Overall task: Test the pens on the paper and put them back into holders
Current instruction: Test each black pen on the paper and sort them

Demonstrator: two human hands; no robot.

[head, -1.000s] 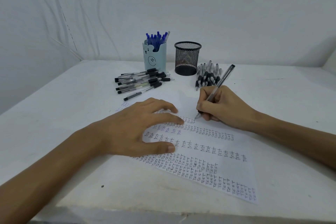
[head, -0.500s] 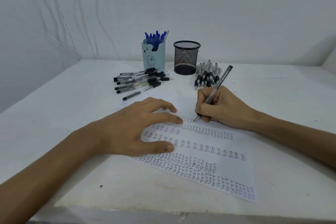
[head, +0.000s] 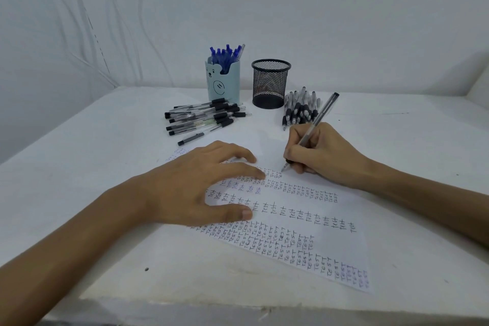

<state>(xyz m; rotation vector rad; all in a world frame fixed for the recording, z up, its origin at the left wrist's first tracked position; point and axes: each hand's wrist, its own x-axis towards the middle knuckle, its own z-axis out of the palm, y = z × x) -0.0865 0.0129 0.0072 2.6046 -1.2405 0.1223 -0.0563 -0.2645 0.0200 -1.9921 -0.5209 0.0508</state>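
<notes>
Across the white table [head: 79, 167], whose far edge meets a pale wall, a sheet of paper [head: 341, 249] lies slanted from the table's middle toward the front right corner, covered in rows of the handwritten word "TEST", mostly in black with a few in blue. On the paper's left part the left hand [head: 193, 188] rests flat, fingers spread and nearly straight, pressing the sheet down and holding nothing. Just beyond the paper's upper edge the right hand [head: 322, 153] is curled round a pen, thumb and fingers pinching it low on the barrel. Toward the far edge stand 2 holders side by side and apart: a pale blue bear holder [head: 223, 82] packed with blue pens [head: 225, 54], and to its right a black mesh holder [head: 270, 85], whose contents I cannot make out. In front of the bear holder lies a loose pile of black-grip pens [head: 206, 119], mostly pointing sideways; beside the mesh holder lies a second pile [head: 299, 110], lengthwise toward the person. The held pen [head: 320, 114], clear with a black end, tilts up and away to the right, its tip touching the paper at the end of the top row.
</notes>
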